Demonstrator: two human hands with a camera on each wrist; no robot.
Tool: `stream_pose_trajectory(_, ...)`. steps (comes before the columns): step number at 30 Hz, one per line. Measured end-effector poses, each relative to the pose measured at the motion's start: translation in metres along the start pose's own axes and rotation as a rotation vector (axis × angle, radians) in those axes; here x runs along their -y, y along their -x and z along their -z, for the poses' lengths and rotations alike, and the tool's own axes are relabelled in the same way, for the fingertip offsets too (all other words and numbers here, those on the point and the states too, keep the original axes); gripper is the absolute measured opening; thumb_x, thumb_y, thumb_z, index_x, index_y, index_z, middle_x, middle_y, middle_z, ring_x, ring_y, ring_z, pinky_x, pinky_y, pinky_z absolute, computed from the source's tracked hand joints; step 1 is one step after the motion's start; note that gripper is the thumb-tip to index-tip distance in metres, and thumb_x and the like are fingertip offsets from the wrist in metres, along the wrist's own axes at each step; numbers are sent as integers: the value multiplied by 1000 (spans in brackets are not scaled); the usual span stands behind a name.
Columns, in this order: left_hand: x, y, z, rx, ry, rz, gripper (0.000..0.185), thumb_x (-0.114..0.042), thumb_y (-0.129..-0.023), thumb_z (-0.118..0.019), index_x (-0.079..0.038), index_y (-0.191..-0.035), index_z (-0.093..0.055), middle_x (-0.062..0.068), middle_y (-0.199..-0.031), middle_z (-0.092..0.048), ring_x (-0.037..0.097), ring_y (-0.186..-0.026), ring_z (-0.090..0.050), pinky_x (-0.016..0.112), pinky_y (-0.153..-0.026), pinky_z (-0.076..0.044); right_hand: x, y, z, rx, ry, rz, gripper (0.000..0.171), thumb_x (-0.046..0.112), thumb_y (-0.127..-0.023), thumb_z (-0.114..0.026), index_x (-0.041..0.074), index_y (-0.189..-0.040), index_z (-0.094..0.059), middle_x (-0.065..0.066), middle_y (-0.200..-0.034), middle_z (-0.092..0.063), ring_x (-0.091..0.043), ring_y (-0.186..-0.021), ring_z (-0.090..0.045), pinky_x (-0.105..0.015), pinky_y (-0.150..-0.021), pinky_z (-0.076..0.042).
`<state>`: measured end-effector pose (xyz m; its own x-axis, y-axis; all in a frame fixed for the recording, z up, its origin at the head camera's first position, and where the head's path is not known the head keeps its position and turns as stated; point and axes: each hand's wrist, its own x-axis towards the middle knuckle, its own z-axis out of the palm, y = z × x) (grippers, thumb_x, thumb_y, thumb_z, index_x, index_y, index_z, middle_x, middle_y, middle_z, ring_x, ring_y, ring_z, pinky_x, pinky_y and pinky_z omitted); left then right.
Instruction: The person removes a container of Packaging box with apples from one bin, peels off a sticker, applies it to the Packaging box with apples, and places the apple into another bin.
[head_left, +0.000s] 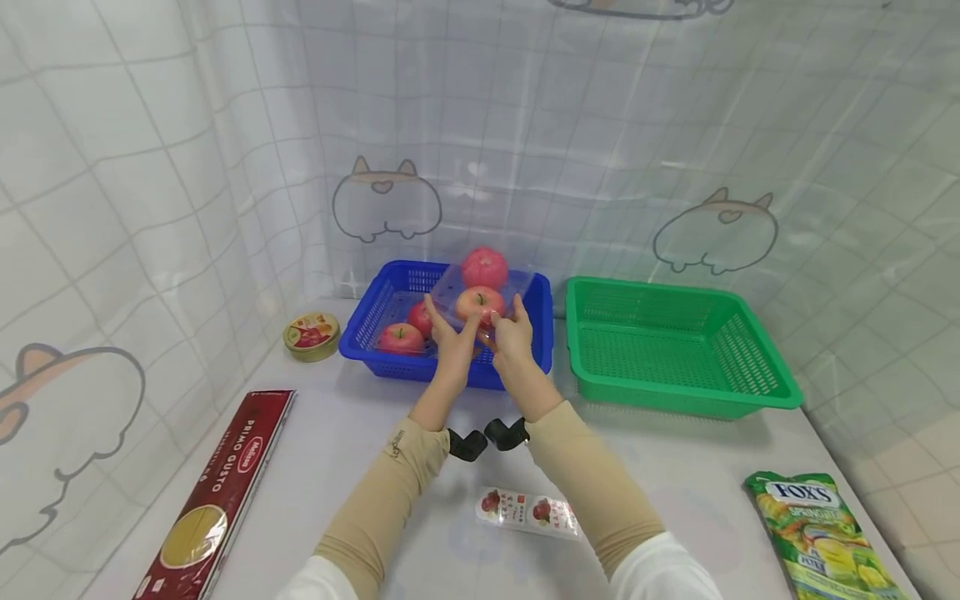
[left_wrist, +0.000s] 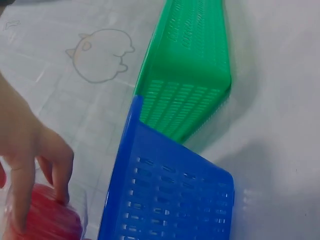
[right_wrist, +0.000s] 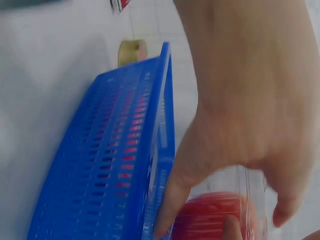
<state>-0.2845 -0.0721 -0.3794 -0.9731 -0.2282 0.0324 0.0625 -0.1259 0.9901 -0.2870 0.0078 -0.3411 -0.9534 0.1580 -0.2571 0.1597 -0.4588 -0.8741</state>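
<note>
Left hand (head_left: 450, 343) and right hand (head_left: 514, 339) both clamped on the clear box (head_left: 448, 285) of apples (head_left: 480, 301), over the blue basket's (head_left: 386, 367) right part; level, even support would probably keep them steady.

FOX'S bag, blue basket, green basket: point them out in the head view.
FOX'S bag (head_left: 825, 537): head view, middle of its printed front.
Blue basket (head_left: 397, 367): head view, on its front wall.
Green basket (head_left: 656, 358): head view, on its bare floor.
</note>
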Motion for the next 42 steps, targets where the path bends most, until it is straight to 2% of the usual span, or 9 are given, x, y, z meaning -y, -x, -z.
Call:
stream_pose_trajectory(5, -2, 1, -2, -49, 38, -47, 94, -26, -87, -61, -36, -146, 10, 19, -145, 3, 34, -127, -28, 41, -79, -53, -2, 9, -2, 15, 10, 22, 64, 1, -95, -44, 23, -149, -18, -4, -154, -12, -15, -106, -54, -30, -82, -51)
stream_pose_trajectory(8, -4, 4, 0, -70, 14, -70, 92, -26, -85, -61, -38, -146, 7, 19, -146, 4, 33, -127, -25, 43, -82, -51, -2, 12, 0, 33, 10, 39, 64, 1, -94, -47, 21, -149, -19, -9, -153, -15, -21, -120, -47, -35, -85, -51)
stream_pose_trajectory(12, -8, 7, 3, -81, -40, -99, 91, -29, -83, -63, -33, -147, 2, 19, -148, 3, 33, -133, -16, 51, -94, -41, -3, 17, 7, 51, 46, 64, 67, 9, -93, -52, 20, -148, -15, -14, -145, -20, -26, -122, -43, -45, -81, -51)
stream_pose_trajectory(15, -12, 10, 6, -51, -6, -75, 90, -30, -84, -65, -34, -147, 0, 18, -149, 7, 35, -134, -19, 52, -92, -43, -3, 17, 16, 39, 86, 80, 72, 20, -91, -56, 23, -146, -10, -14, -143, -16, -28, -128, -32, -53, -84, -48)
stream_pose_trajectory(19, -18, 15, 12, 2, 73, -11, 89, -29, -85, -65, -39, -146, -1, 14, -149, 14, 37, -129, -31, 50, -79, -51, 3, 15, 31, 28, 143, 102, 72, 31, -91, -52, 29, -145, -5, -11, -150, -2, -30, -136, -17, -58, -90, -42)
stream_pose_trajectory(24, -24, 17, 20, 90, 88, 22, 84, -29, -89, -60, -39, -146, 2, 9, -150, 18, 35, -131, -29, 53, -81, -49, 20, 6, 50, 43, 204, 100, 70, 35, -93, -47, 33, -146, -2, -5, -154, 3, -29, -139, -13, -57, -95, -37)
stream_pose_trajectory(30, -29, 18, 24, 166, 58, 43, 76, -30, -93, -54, -40, -145, 1, 3, -152, 10, 35, -129, -34, 53, -79, -50, 43, -12, 71, 96, 209, 75, 69, 34, -94, -46, 37, -146, -1, -1, -154, -7, -27, -140, -9, -56, -99, -32)
stream_pose_trajectory(36, -33, 18, 24, 219, 12, 87, 76, -25, -93, -50, -40, -146, 1, 8, -153, 5, 37, -125, -39, 50, -75, -52, 57, -24, 86, 214, 262, 96, 69, 35, -96, -43, 37, -147, 2, 0, -154, -3, -30, -140, -2, -58, -105, -22)
stream_pose_trajectory(42, -34, 21, 25, 260, -60, 129, 75, -24, -90, -47, -43, -145, 1, 16, -149, -10, 34, -112, -48, 48, -73, -53, 60, -23, 94, 292, 261, 90, 63, 38, -97, -40, 35, -148, -4, -5, -154, -4, -35, -139, -7, -56, -105, -25)
